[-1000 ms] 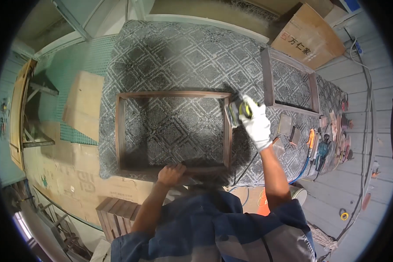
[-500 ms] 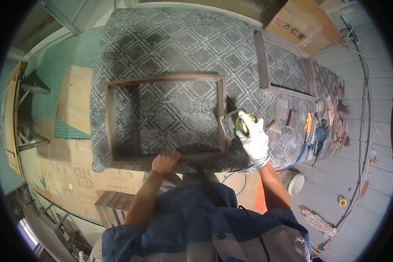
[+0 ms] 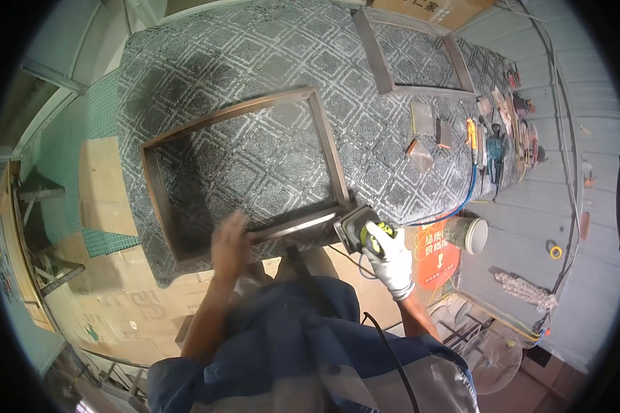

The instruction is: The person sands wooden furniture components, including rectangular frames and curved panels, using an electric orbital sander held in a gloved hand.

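A rectangular brown wooden frame [image 3: 329,146] lies on a grey patterned carpet that covers the worktable, turned at a slant to the table edge. In its white glove, my right hand [image 3: 391,261] grips a black and green palm sander [image 3: 355,226]. The sander is tilted at the frame's near right corner; whether its pad touches the wood I cannot tell. My bare left hand [image 3: 231,241] is at the front rail, left of its middle. Motion smears its fingers, so contact with the rail is unclear.
Farther right lies a second wooden frame [image 3: 373,54]. Sanding blocks [image 3: 422,118], a teal power tool [image 3: 495,148] and a blue hose [image 3: 470,196] lie on the right side. On the floor are a bucket [image 3: 475,236], a red printed sheet [image 3: 439,256] and cardboard [image 3: 138,296].
The whole view has shifted. The frame now sits turned counter-clockwise. My right hand has brought the sander from the right rail to the near right corner; my left hand has shifted leftward.
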Demonstrator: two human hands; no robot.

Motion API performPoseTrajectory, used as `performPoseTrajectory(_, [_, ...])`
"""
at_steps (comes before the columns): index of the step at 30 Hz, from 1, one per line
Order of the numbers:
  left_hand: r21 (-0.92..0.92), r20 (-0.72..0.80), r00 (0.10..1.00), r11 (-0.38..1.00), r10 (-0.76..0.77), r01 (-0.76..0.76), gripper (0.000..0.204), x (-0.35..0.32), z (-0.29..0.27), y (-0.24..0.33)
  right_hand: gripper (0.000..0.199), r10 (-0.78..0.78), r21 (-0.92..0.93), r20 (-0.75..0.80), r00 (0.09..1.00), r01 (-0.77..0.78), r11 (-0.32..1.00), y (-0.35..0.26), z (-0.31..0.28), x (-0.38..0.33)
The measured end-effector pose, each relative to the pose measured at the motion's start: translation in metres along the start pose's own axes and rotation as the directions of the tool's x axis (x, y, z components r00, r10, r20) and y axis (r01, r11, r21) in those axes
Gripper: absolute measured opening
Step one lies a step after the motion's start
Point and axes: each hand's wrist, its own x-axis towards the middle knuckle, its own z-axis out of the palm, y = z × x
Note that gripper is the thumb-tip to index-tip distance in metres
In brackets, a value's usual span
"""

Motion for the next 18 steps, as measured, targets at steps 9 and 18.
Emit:
performPoseTrajectory(9, [-0.266, 0.132, 0.644, 0.599, -0.753, 0.755, 0.051, -0.103, -0.080, -0.117, 0.055, -0.241, 0.050, 0.176, 0.955, 0.235, 0.971, -0.077, 0.044, -0.004])
performPoseTrajectory(18, [-0.626, 0.403, 0.698, 0.377, -0.592, 0.682, 0.080, -0.126, -0.095, -0.163, 0.047, -0.516, 0.325, 0.101, 0.851, 0.462, 0.825, -0.230, 0.134, -0.048])
